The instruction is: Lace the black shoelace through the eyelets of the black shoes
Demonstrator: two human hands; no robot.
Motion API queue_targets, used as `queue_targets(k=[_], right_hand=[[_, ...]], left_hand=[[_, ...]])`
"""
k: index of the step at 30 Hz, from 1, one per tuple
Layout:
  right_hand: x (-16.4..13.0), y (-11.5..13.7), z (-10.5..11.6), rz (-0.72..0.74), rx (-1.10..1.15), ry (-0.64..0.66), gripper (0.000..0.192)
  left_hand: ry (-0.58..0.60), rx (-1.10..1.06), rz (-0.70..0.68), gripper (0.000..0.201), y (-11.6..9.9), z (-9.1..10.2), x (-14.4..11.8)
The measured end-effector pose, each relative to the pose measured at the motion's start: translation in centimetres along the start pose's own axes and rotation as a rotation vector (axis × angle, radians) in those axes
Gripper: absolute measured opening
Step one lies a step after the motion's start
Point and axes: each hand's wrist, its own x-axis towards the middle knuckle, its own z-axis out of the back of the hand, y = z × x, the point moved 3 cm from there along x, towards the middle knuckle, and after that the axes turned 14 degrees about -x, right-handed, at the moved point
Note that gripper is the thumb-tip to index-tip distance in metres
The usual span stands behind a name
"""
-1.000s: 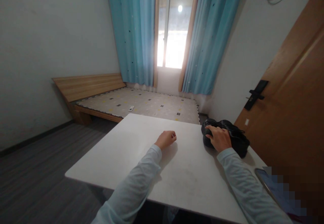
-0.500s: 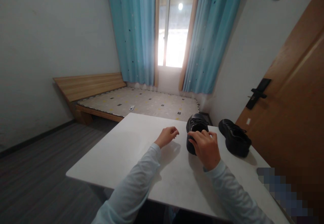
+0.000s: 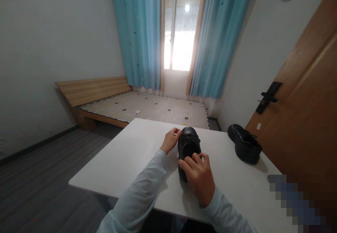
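In the head view, a black shoe (image 3: 188, 147) stands on the white worktop (image 3: 126, 162), toe pointing away. The right hand (image 3: 198, 176) grips its heel end, fingers curled over the top. The left hand (image 3: 171, 140) touches the shoe's toe side, fingers loosely bent against it. A second black shoe (image 3: 244, 143) sits well apart to the right, near the wooden door (image 3: 302, 120).

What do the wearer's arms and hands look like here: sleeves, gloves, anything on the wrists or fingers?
Both arms wear long, pale blue-grey sleeves of soft, plain fabric that end at the wrists, with no print or cuff marking showing. The left hand and the right hand are bare: no gloves. No watch, band or ring can be made out in this view.
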Motion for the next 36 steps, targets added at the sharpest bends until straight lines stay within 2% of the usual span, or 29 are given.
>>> queue_targets(k=[7,14,16,19,22,24,31,36], right_hand=[[-1.0,0.7,-0.5,-0.012,0.03,-0.016,0.014],[-2.0,0.4,-1.5,-0.082,0.066,0.031,0.005],[-1.8,0.3,-1.4,-0.078,0.066,0.062,0.002],[-1.1,-0.3,-0.8,-0.033,0.07,0.149,0.011],[-0.2,-1.5,-0.2,0.097,0.194,0.295,0.021],[0.4,-2.9,0.2,0.134,0.302,0.333,0.024],[3.5,-8.6,-0.4,-0.025,0.474,0.201,0.014],[4.7,-10.5,-2.6,-0.038,0.493,0.249,0.017]], left_hand=[[0.029,0.121,-0.033,0.026,-1.0,-0.2,-0.4],[0.065,0.173,-0.065,0.023,-1.4,-0.6,-0.8],[0.064,0.172,-0.08,0.021,-1.5,-0.6,-0.9],[0.061,0.169,-0.094,0.018,-1.6,-0.5,-1.0],[0.05,0.163,-0.113,0.017,-1.7,-0.4,-1.1],[0.04,0.148,-0.132,0.017,-1.8,-0.3,-1.1],[0.05,0.045,-0.172,0.017,-2.5,-0.3,-1.2],[0.098,-0.025,-0.205,0.018,-3.0,-0.2,-1.4]])
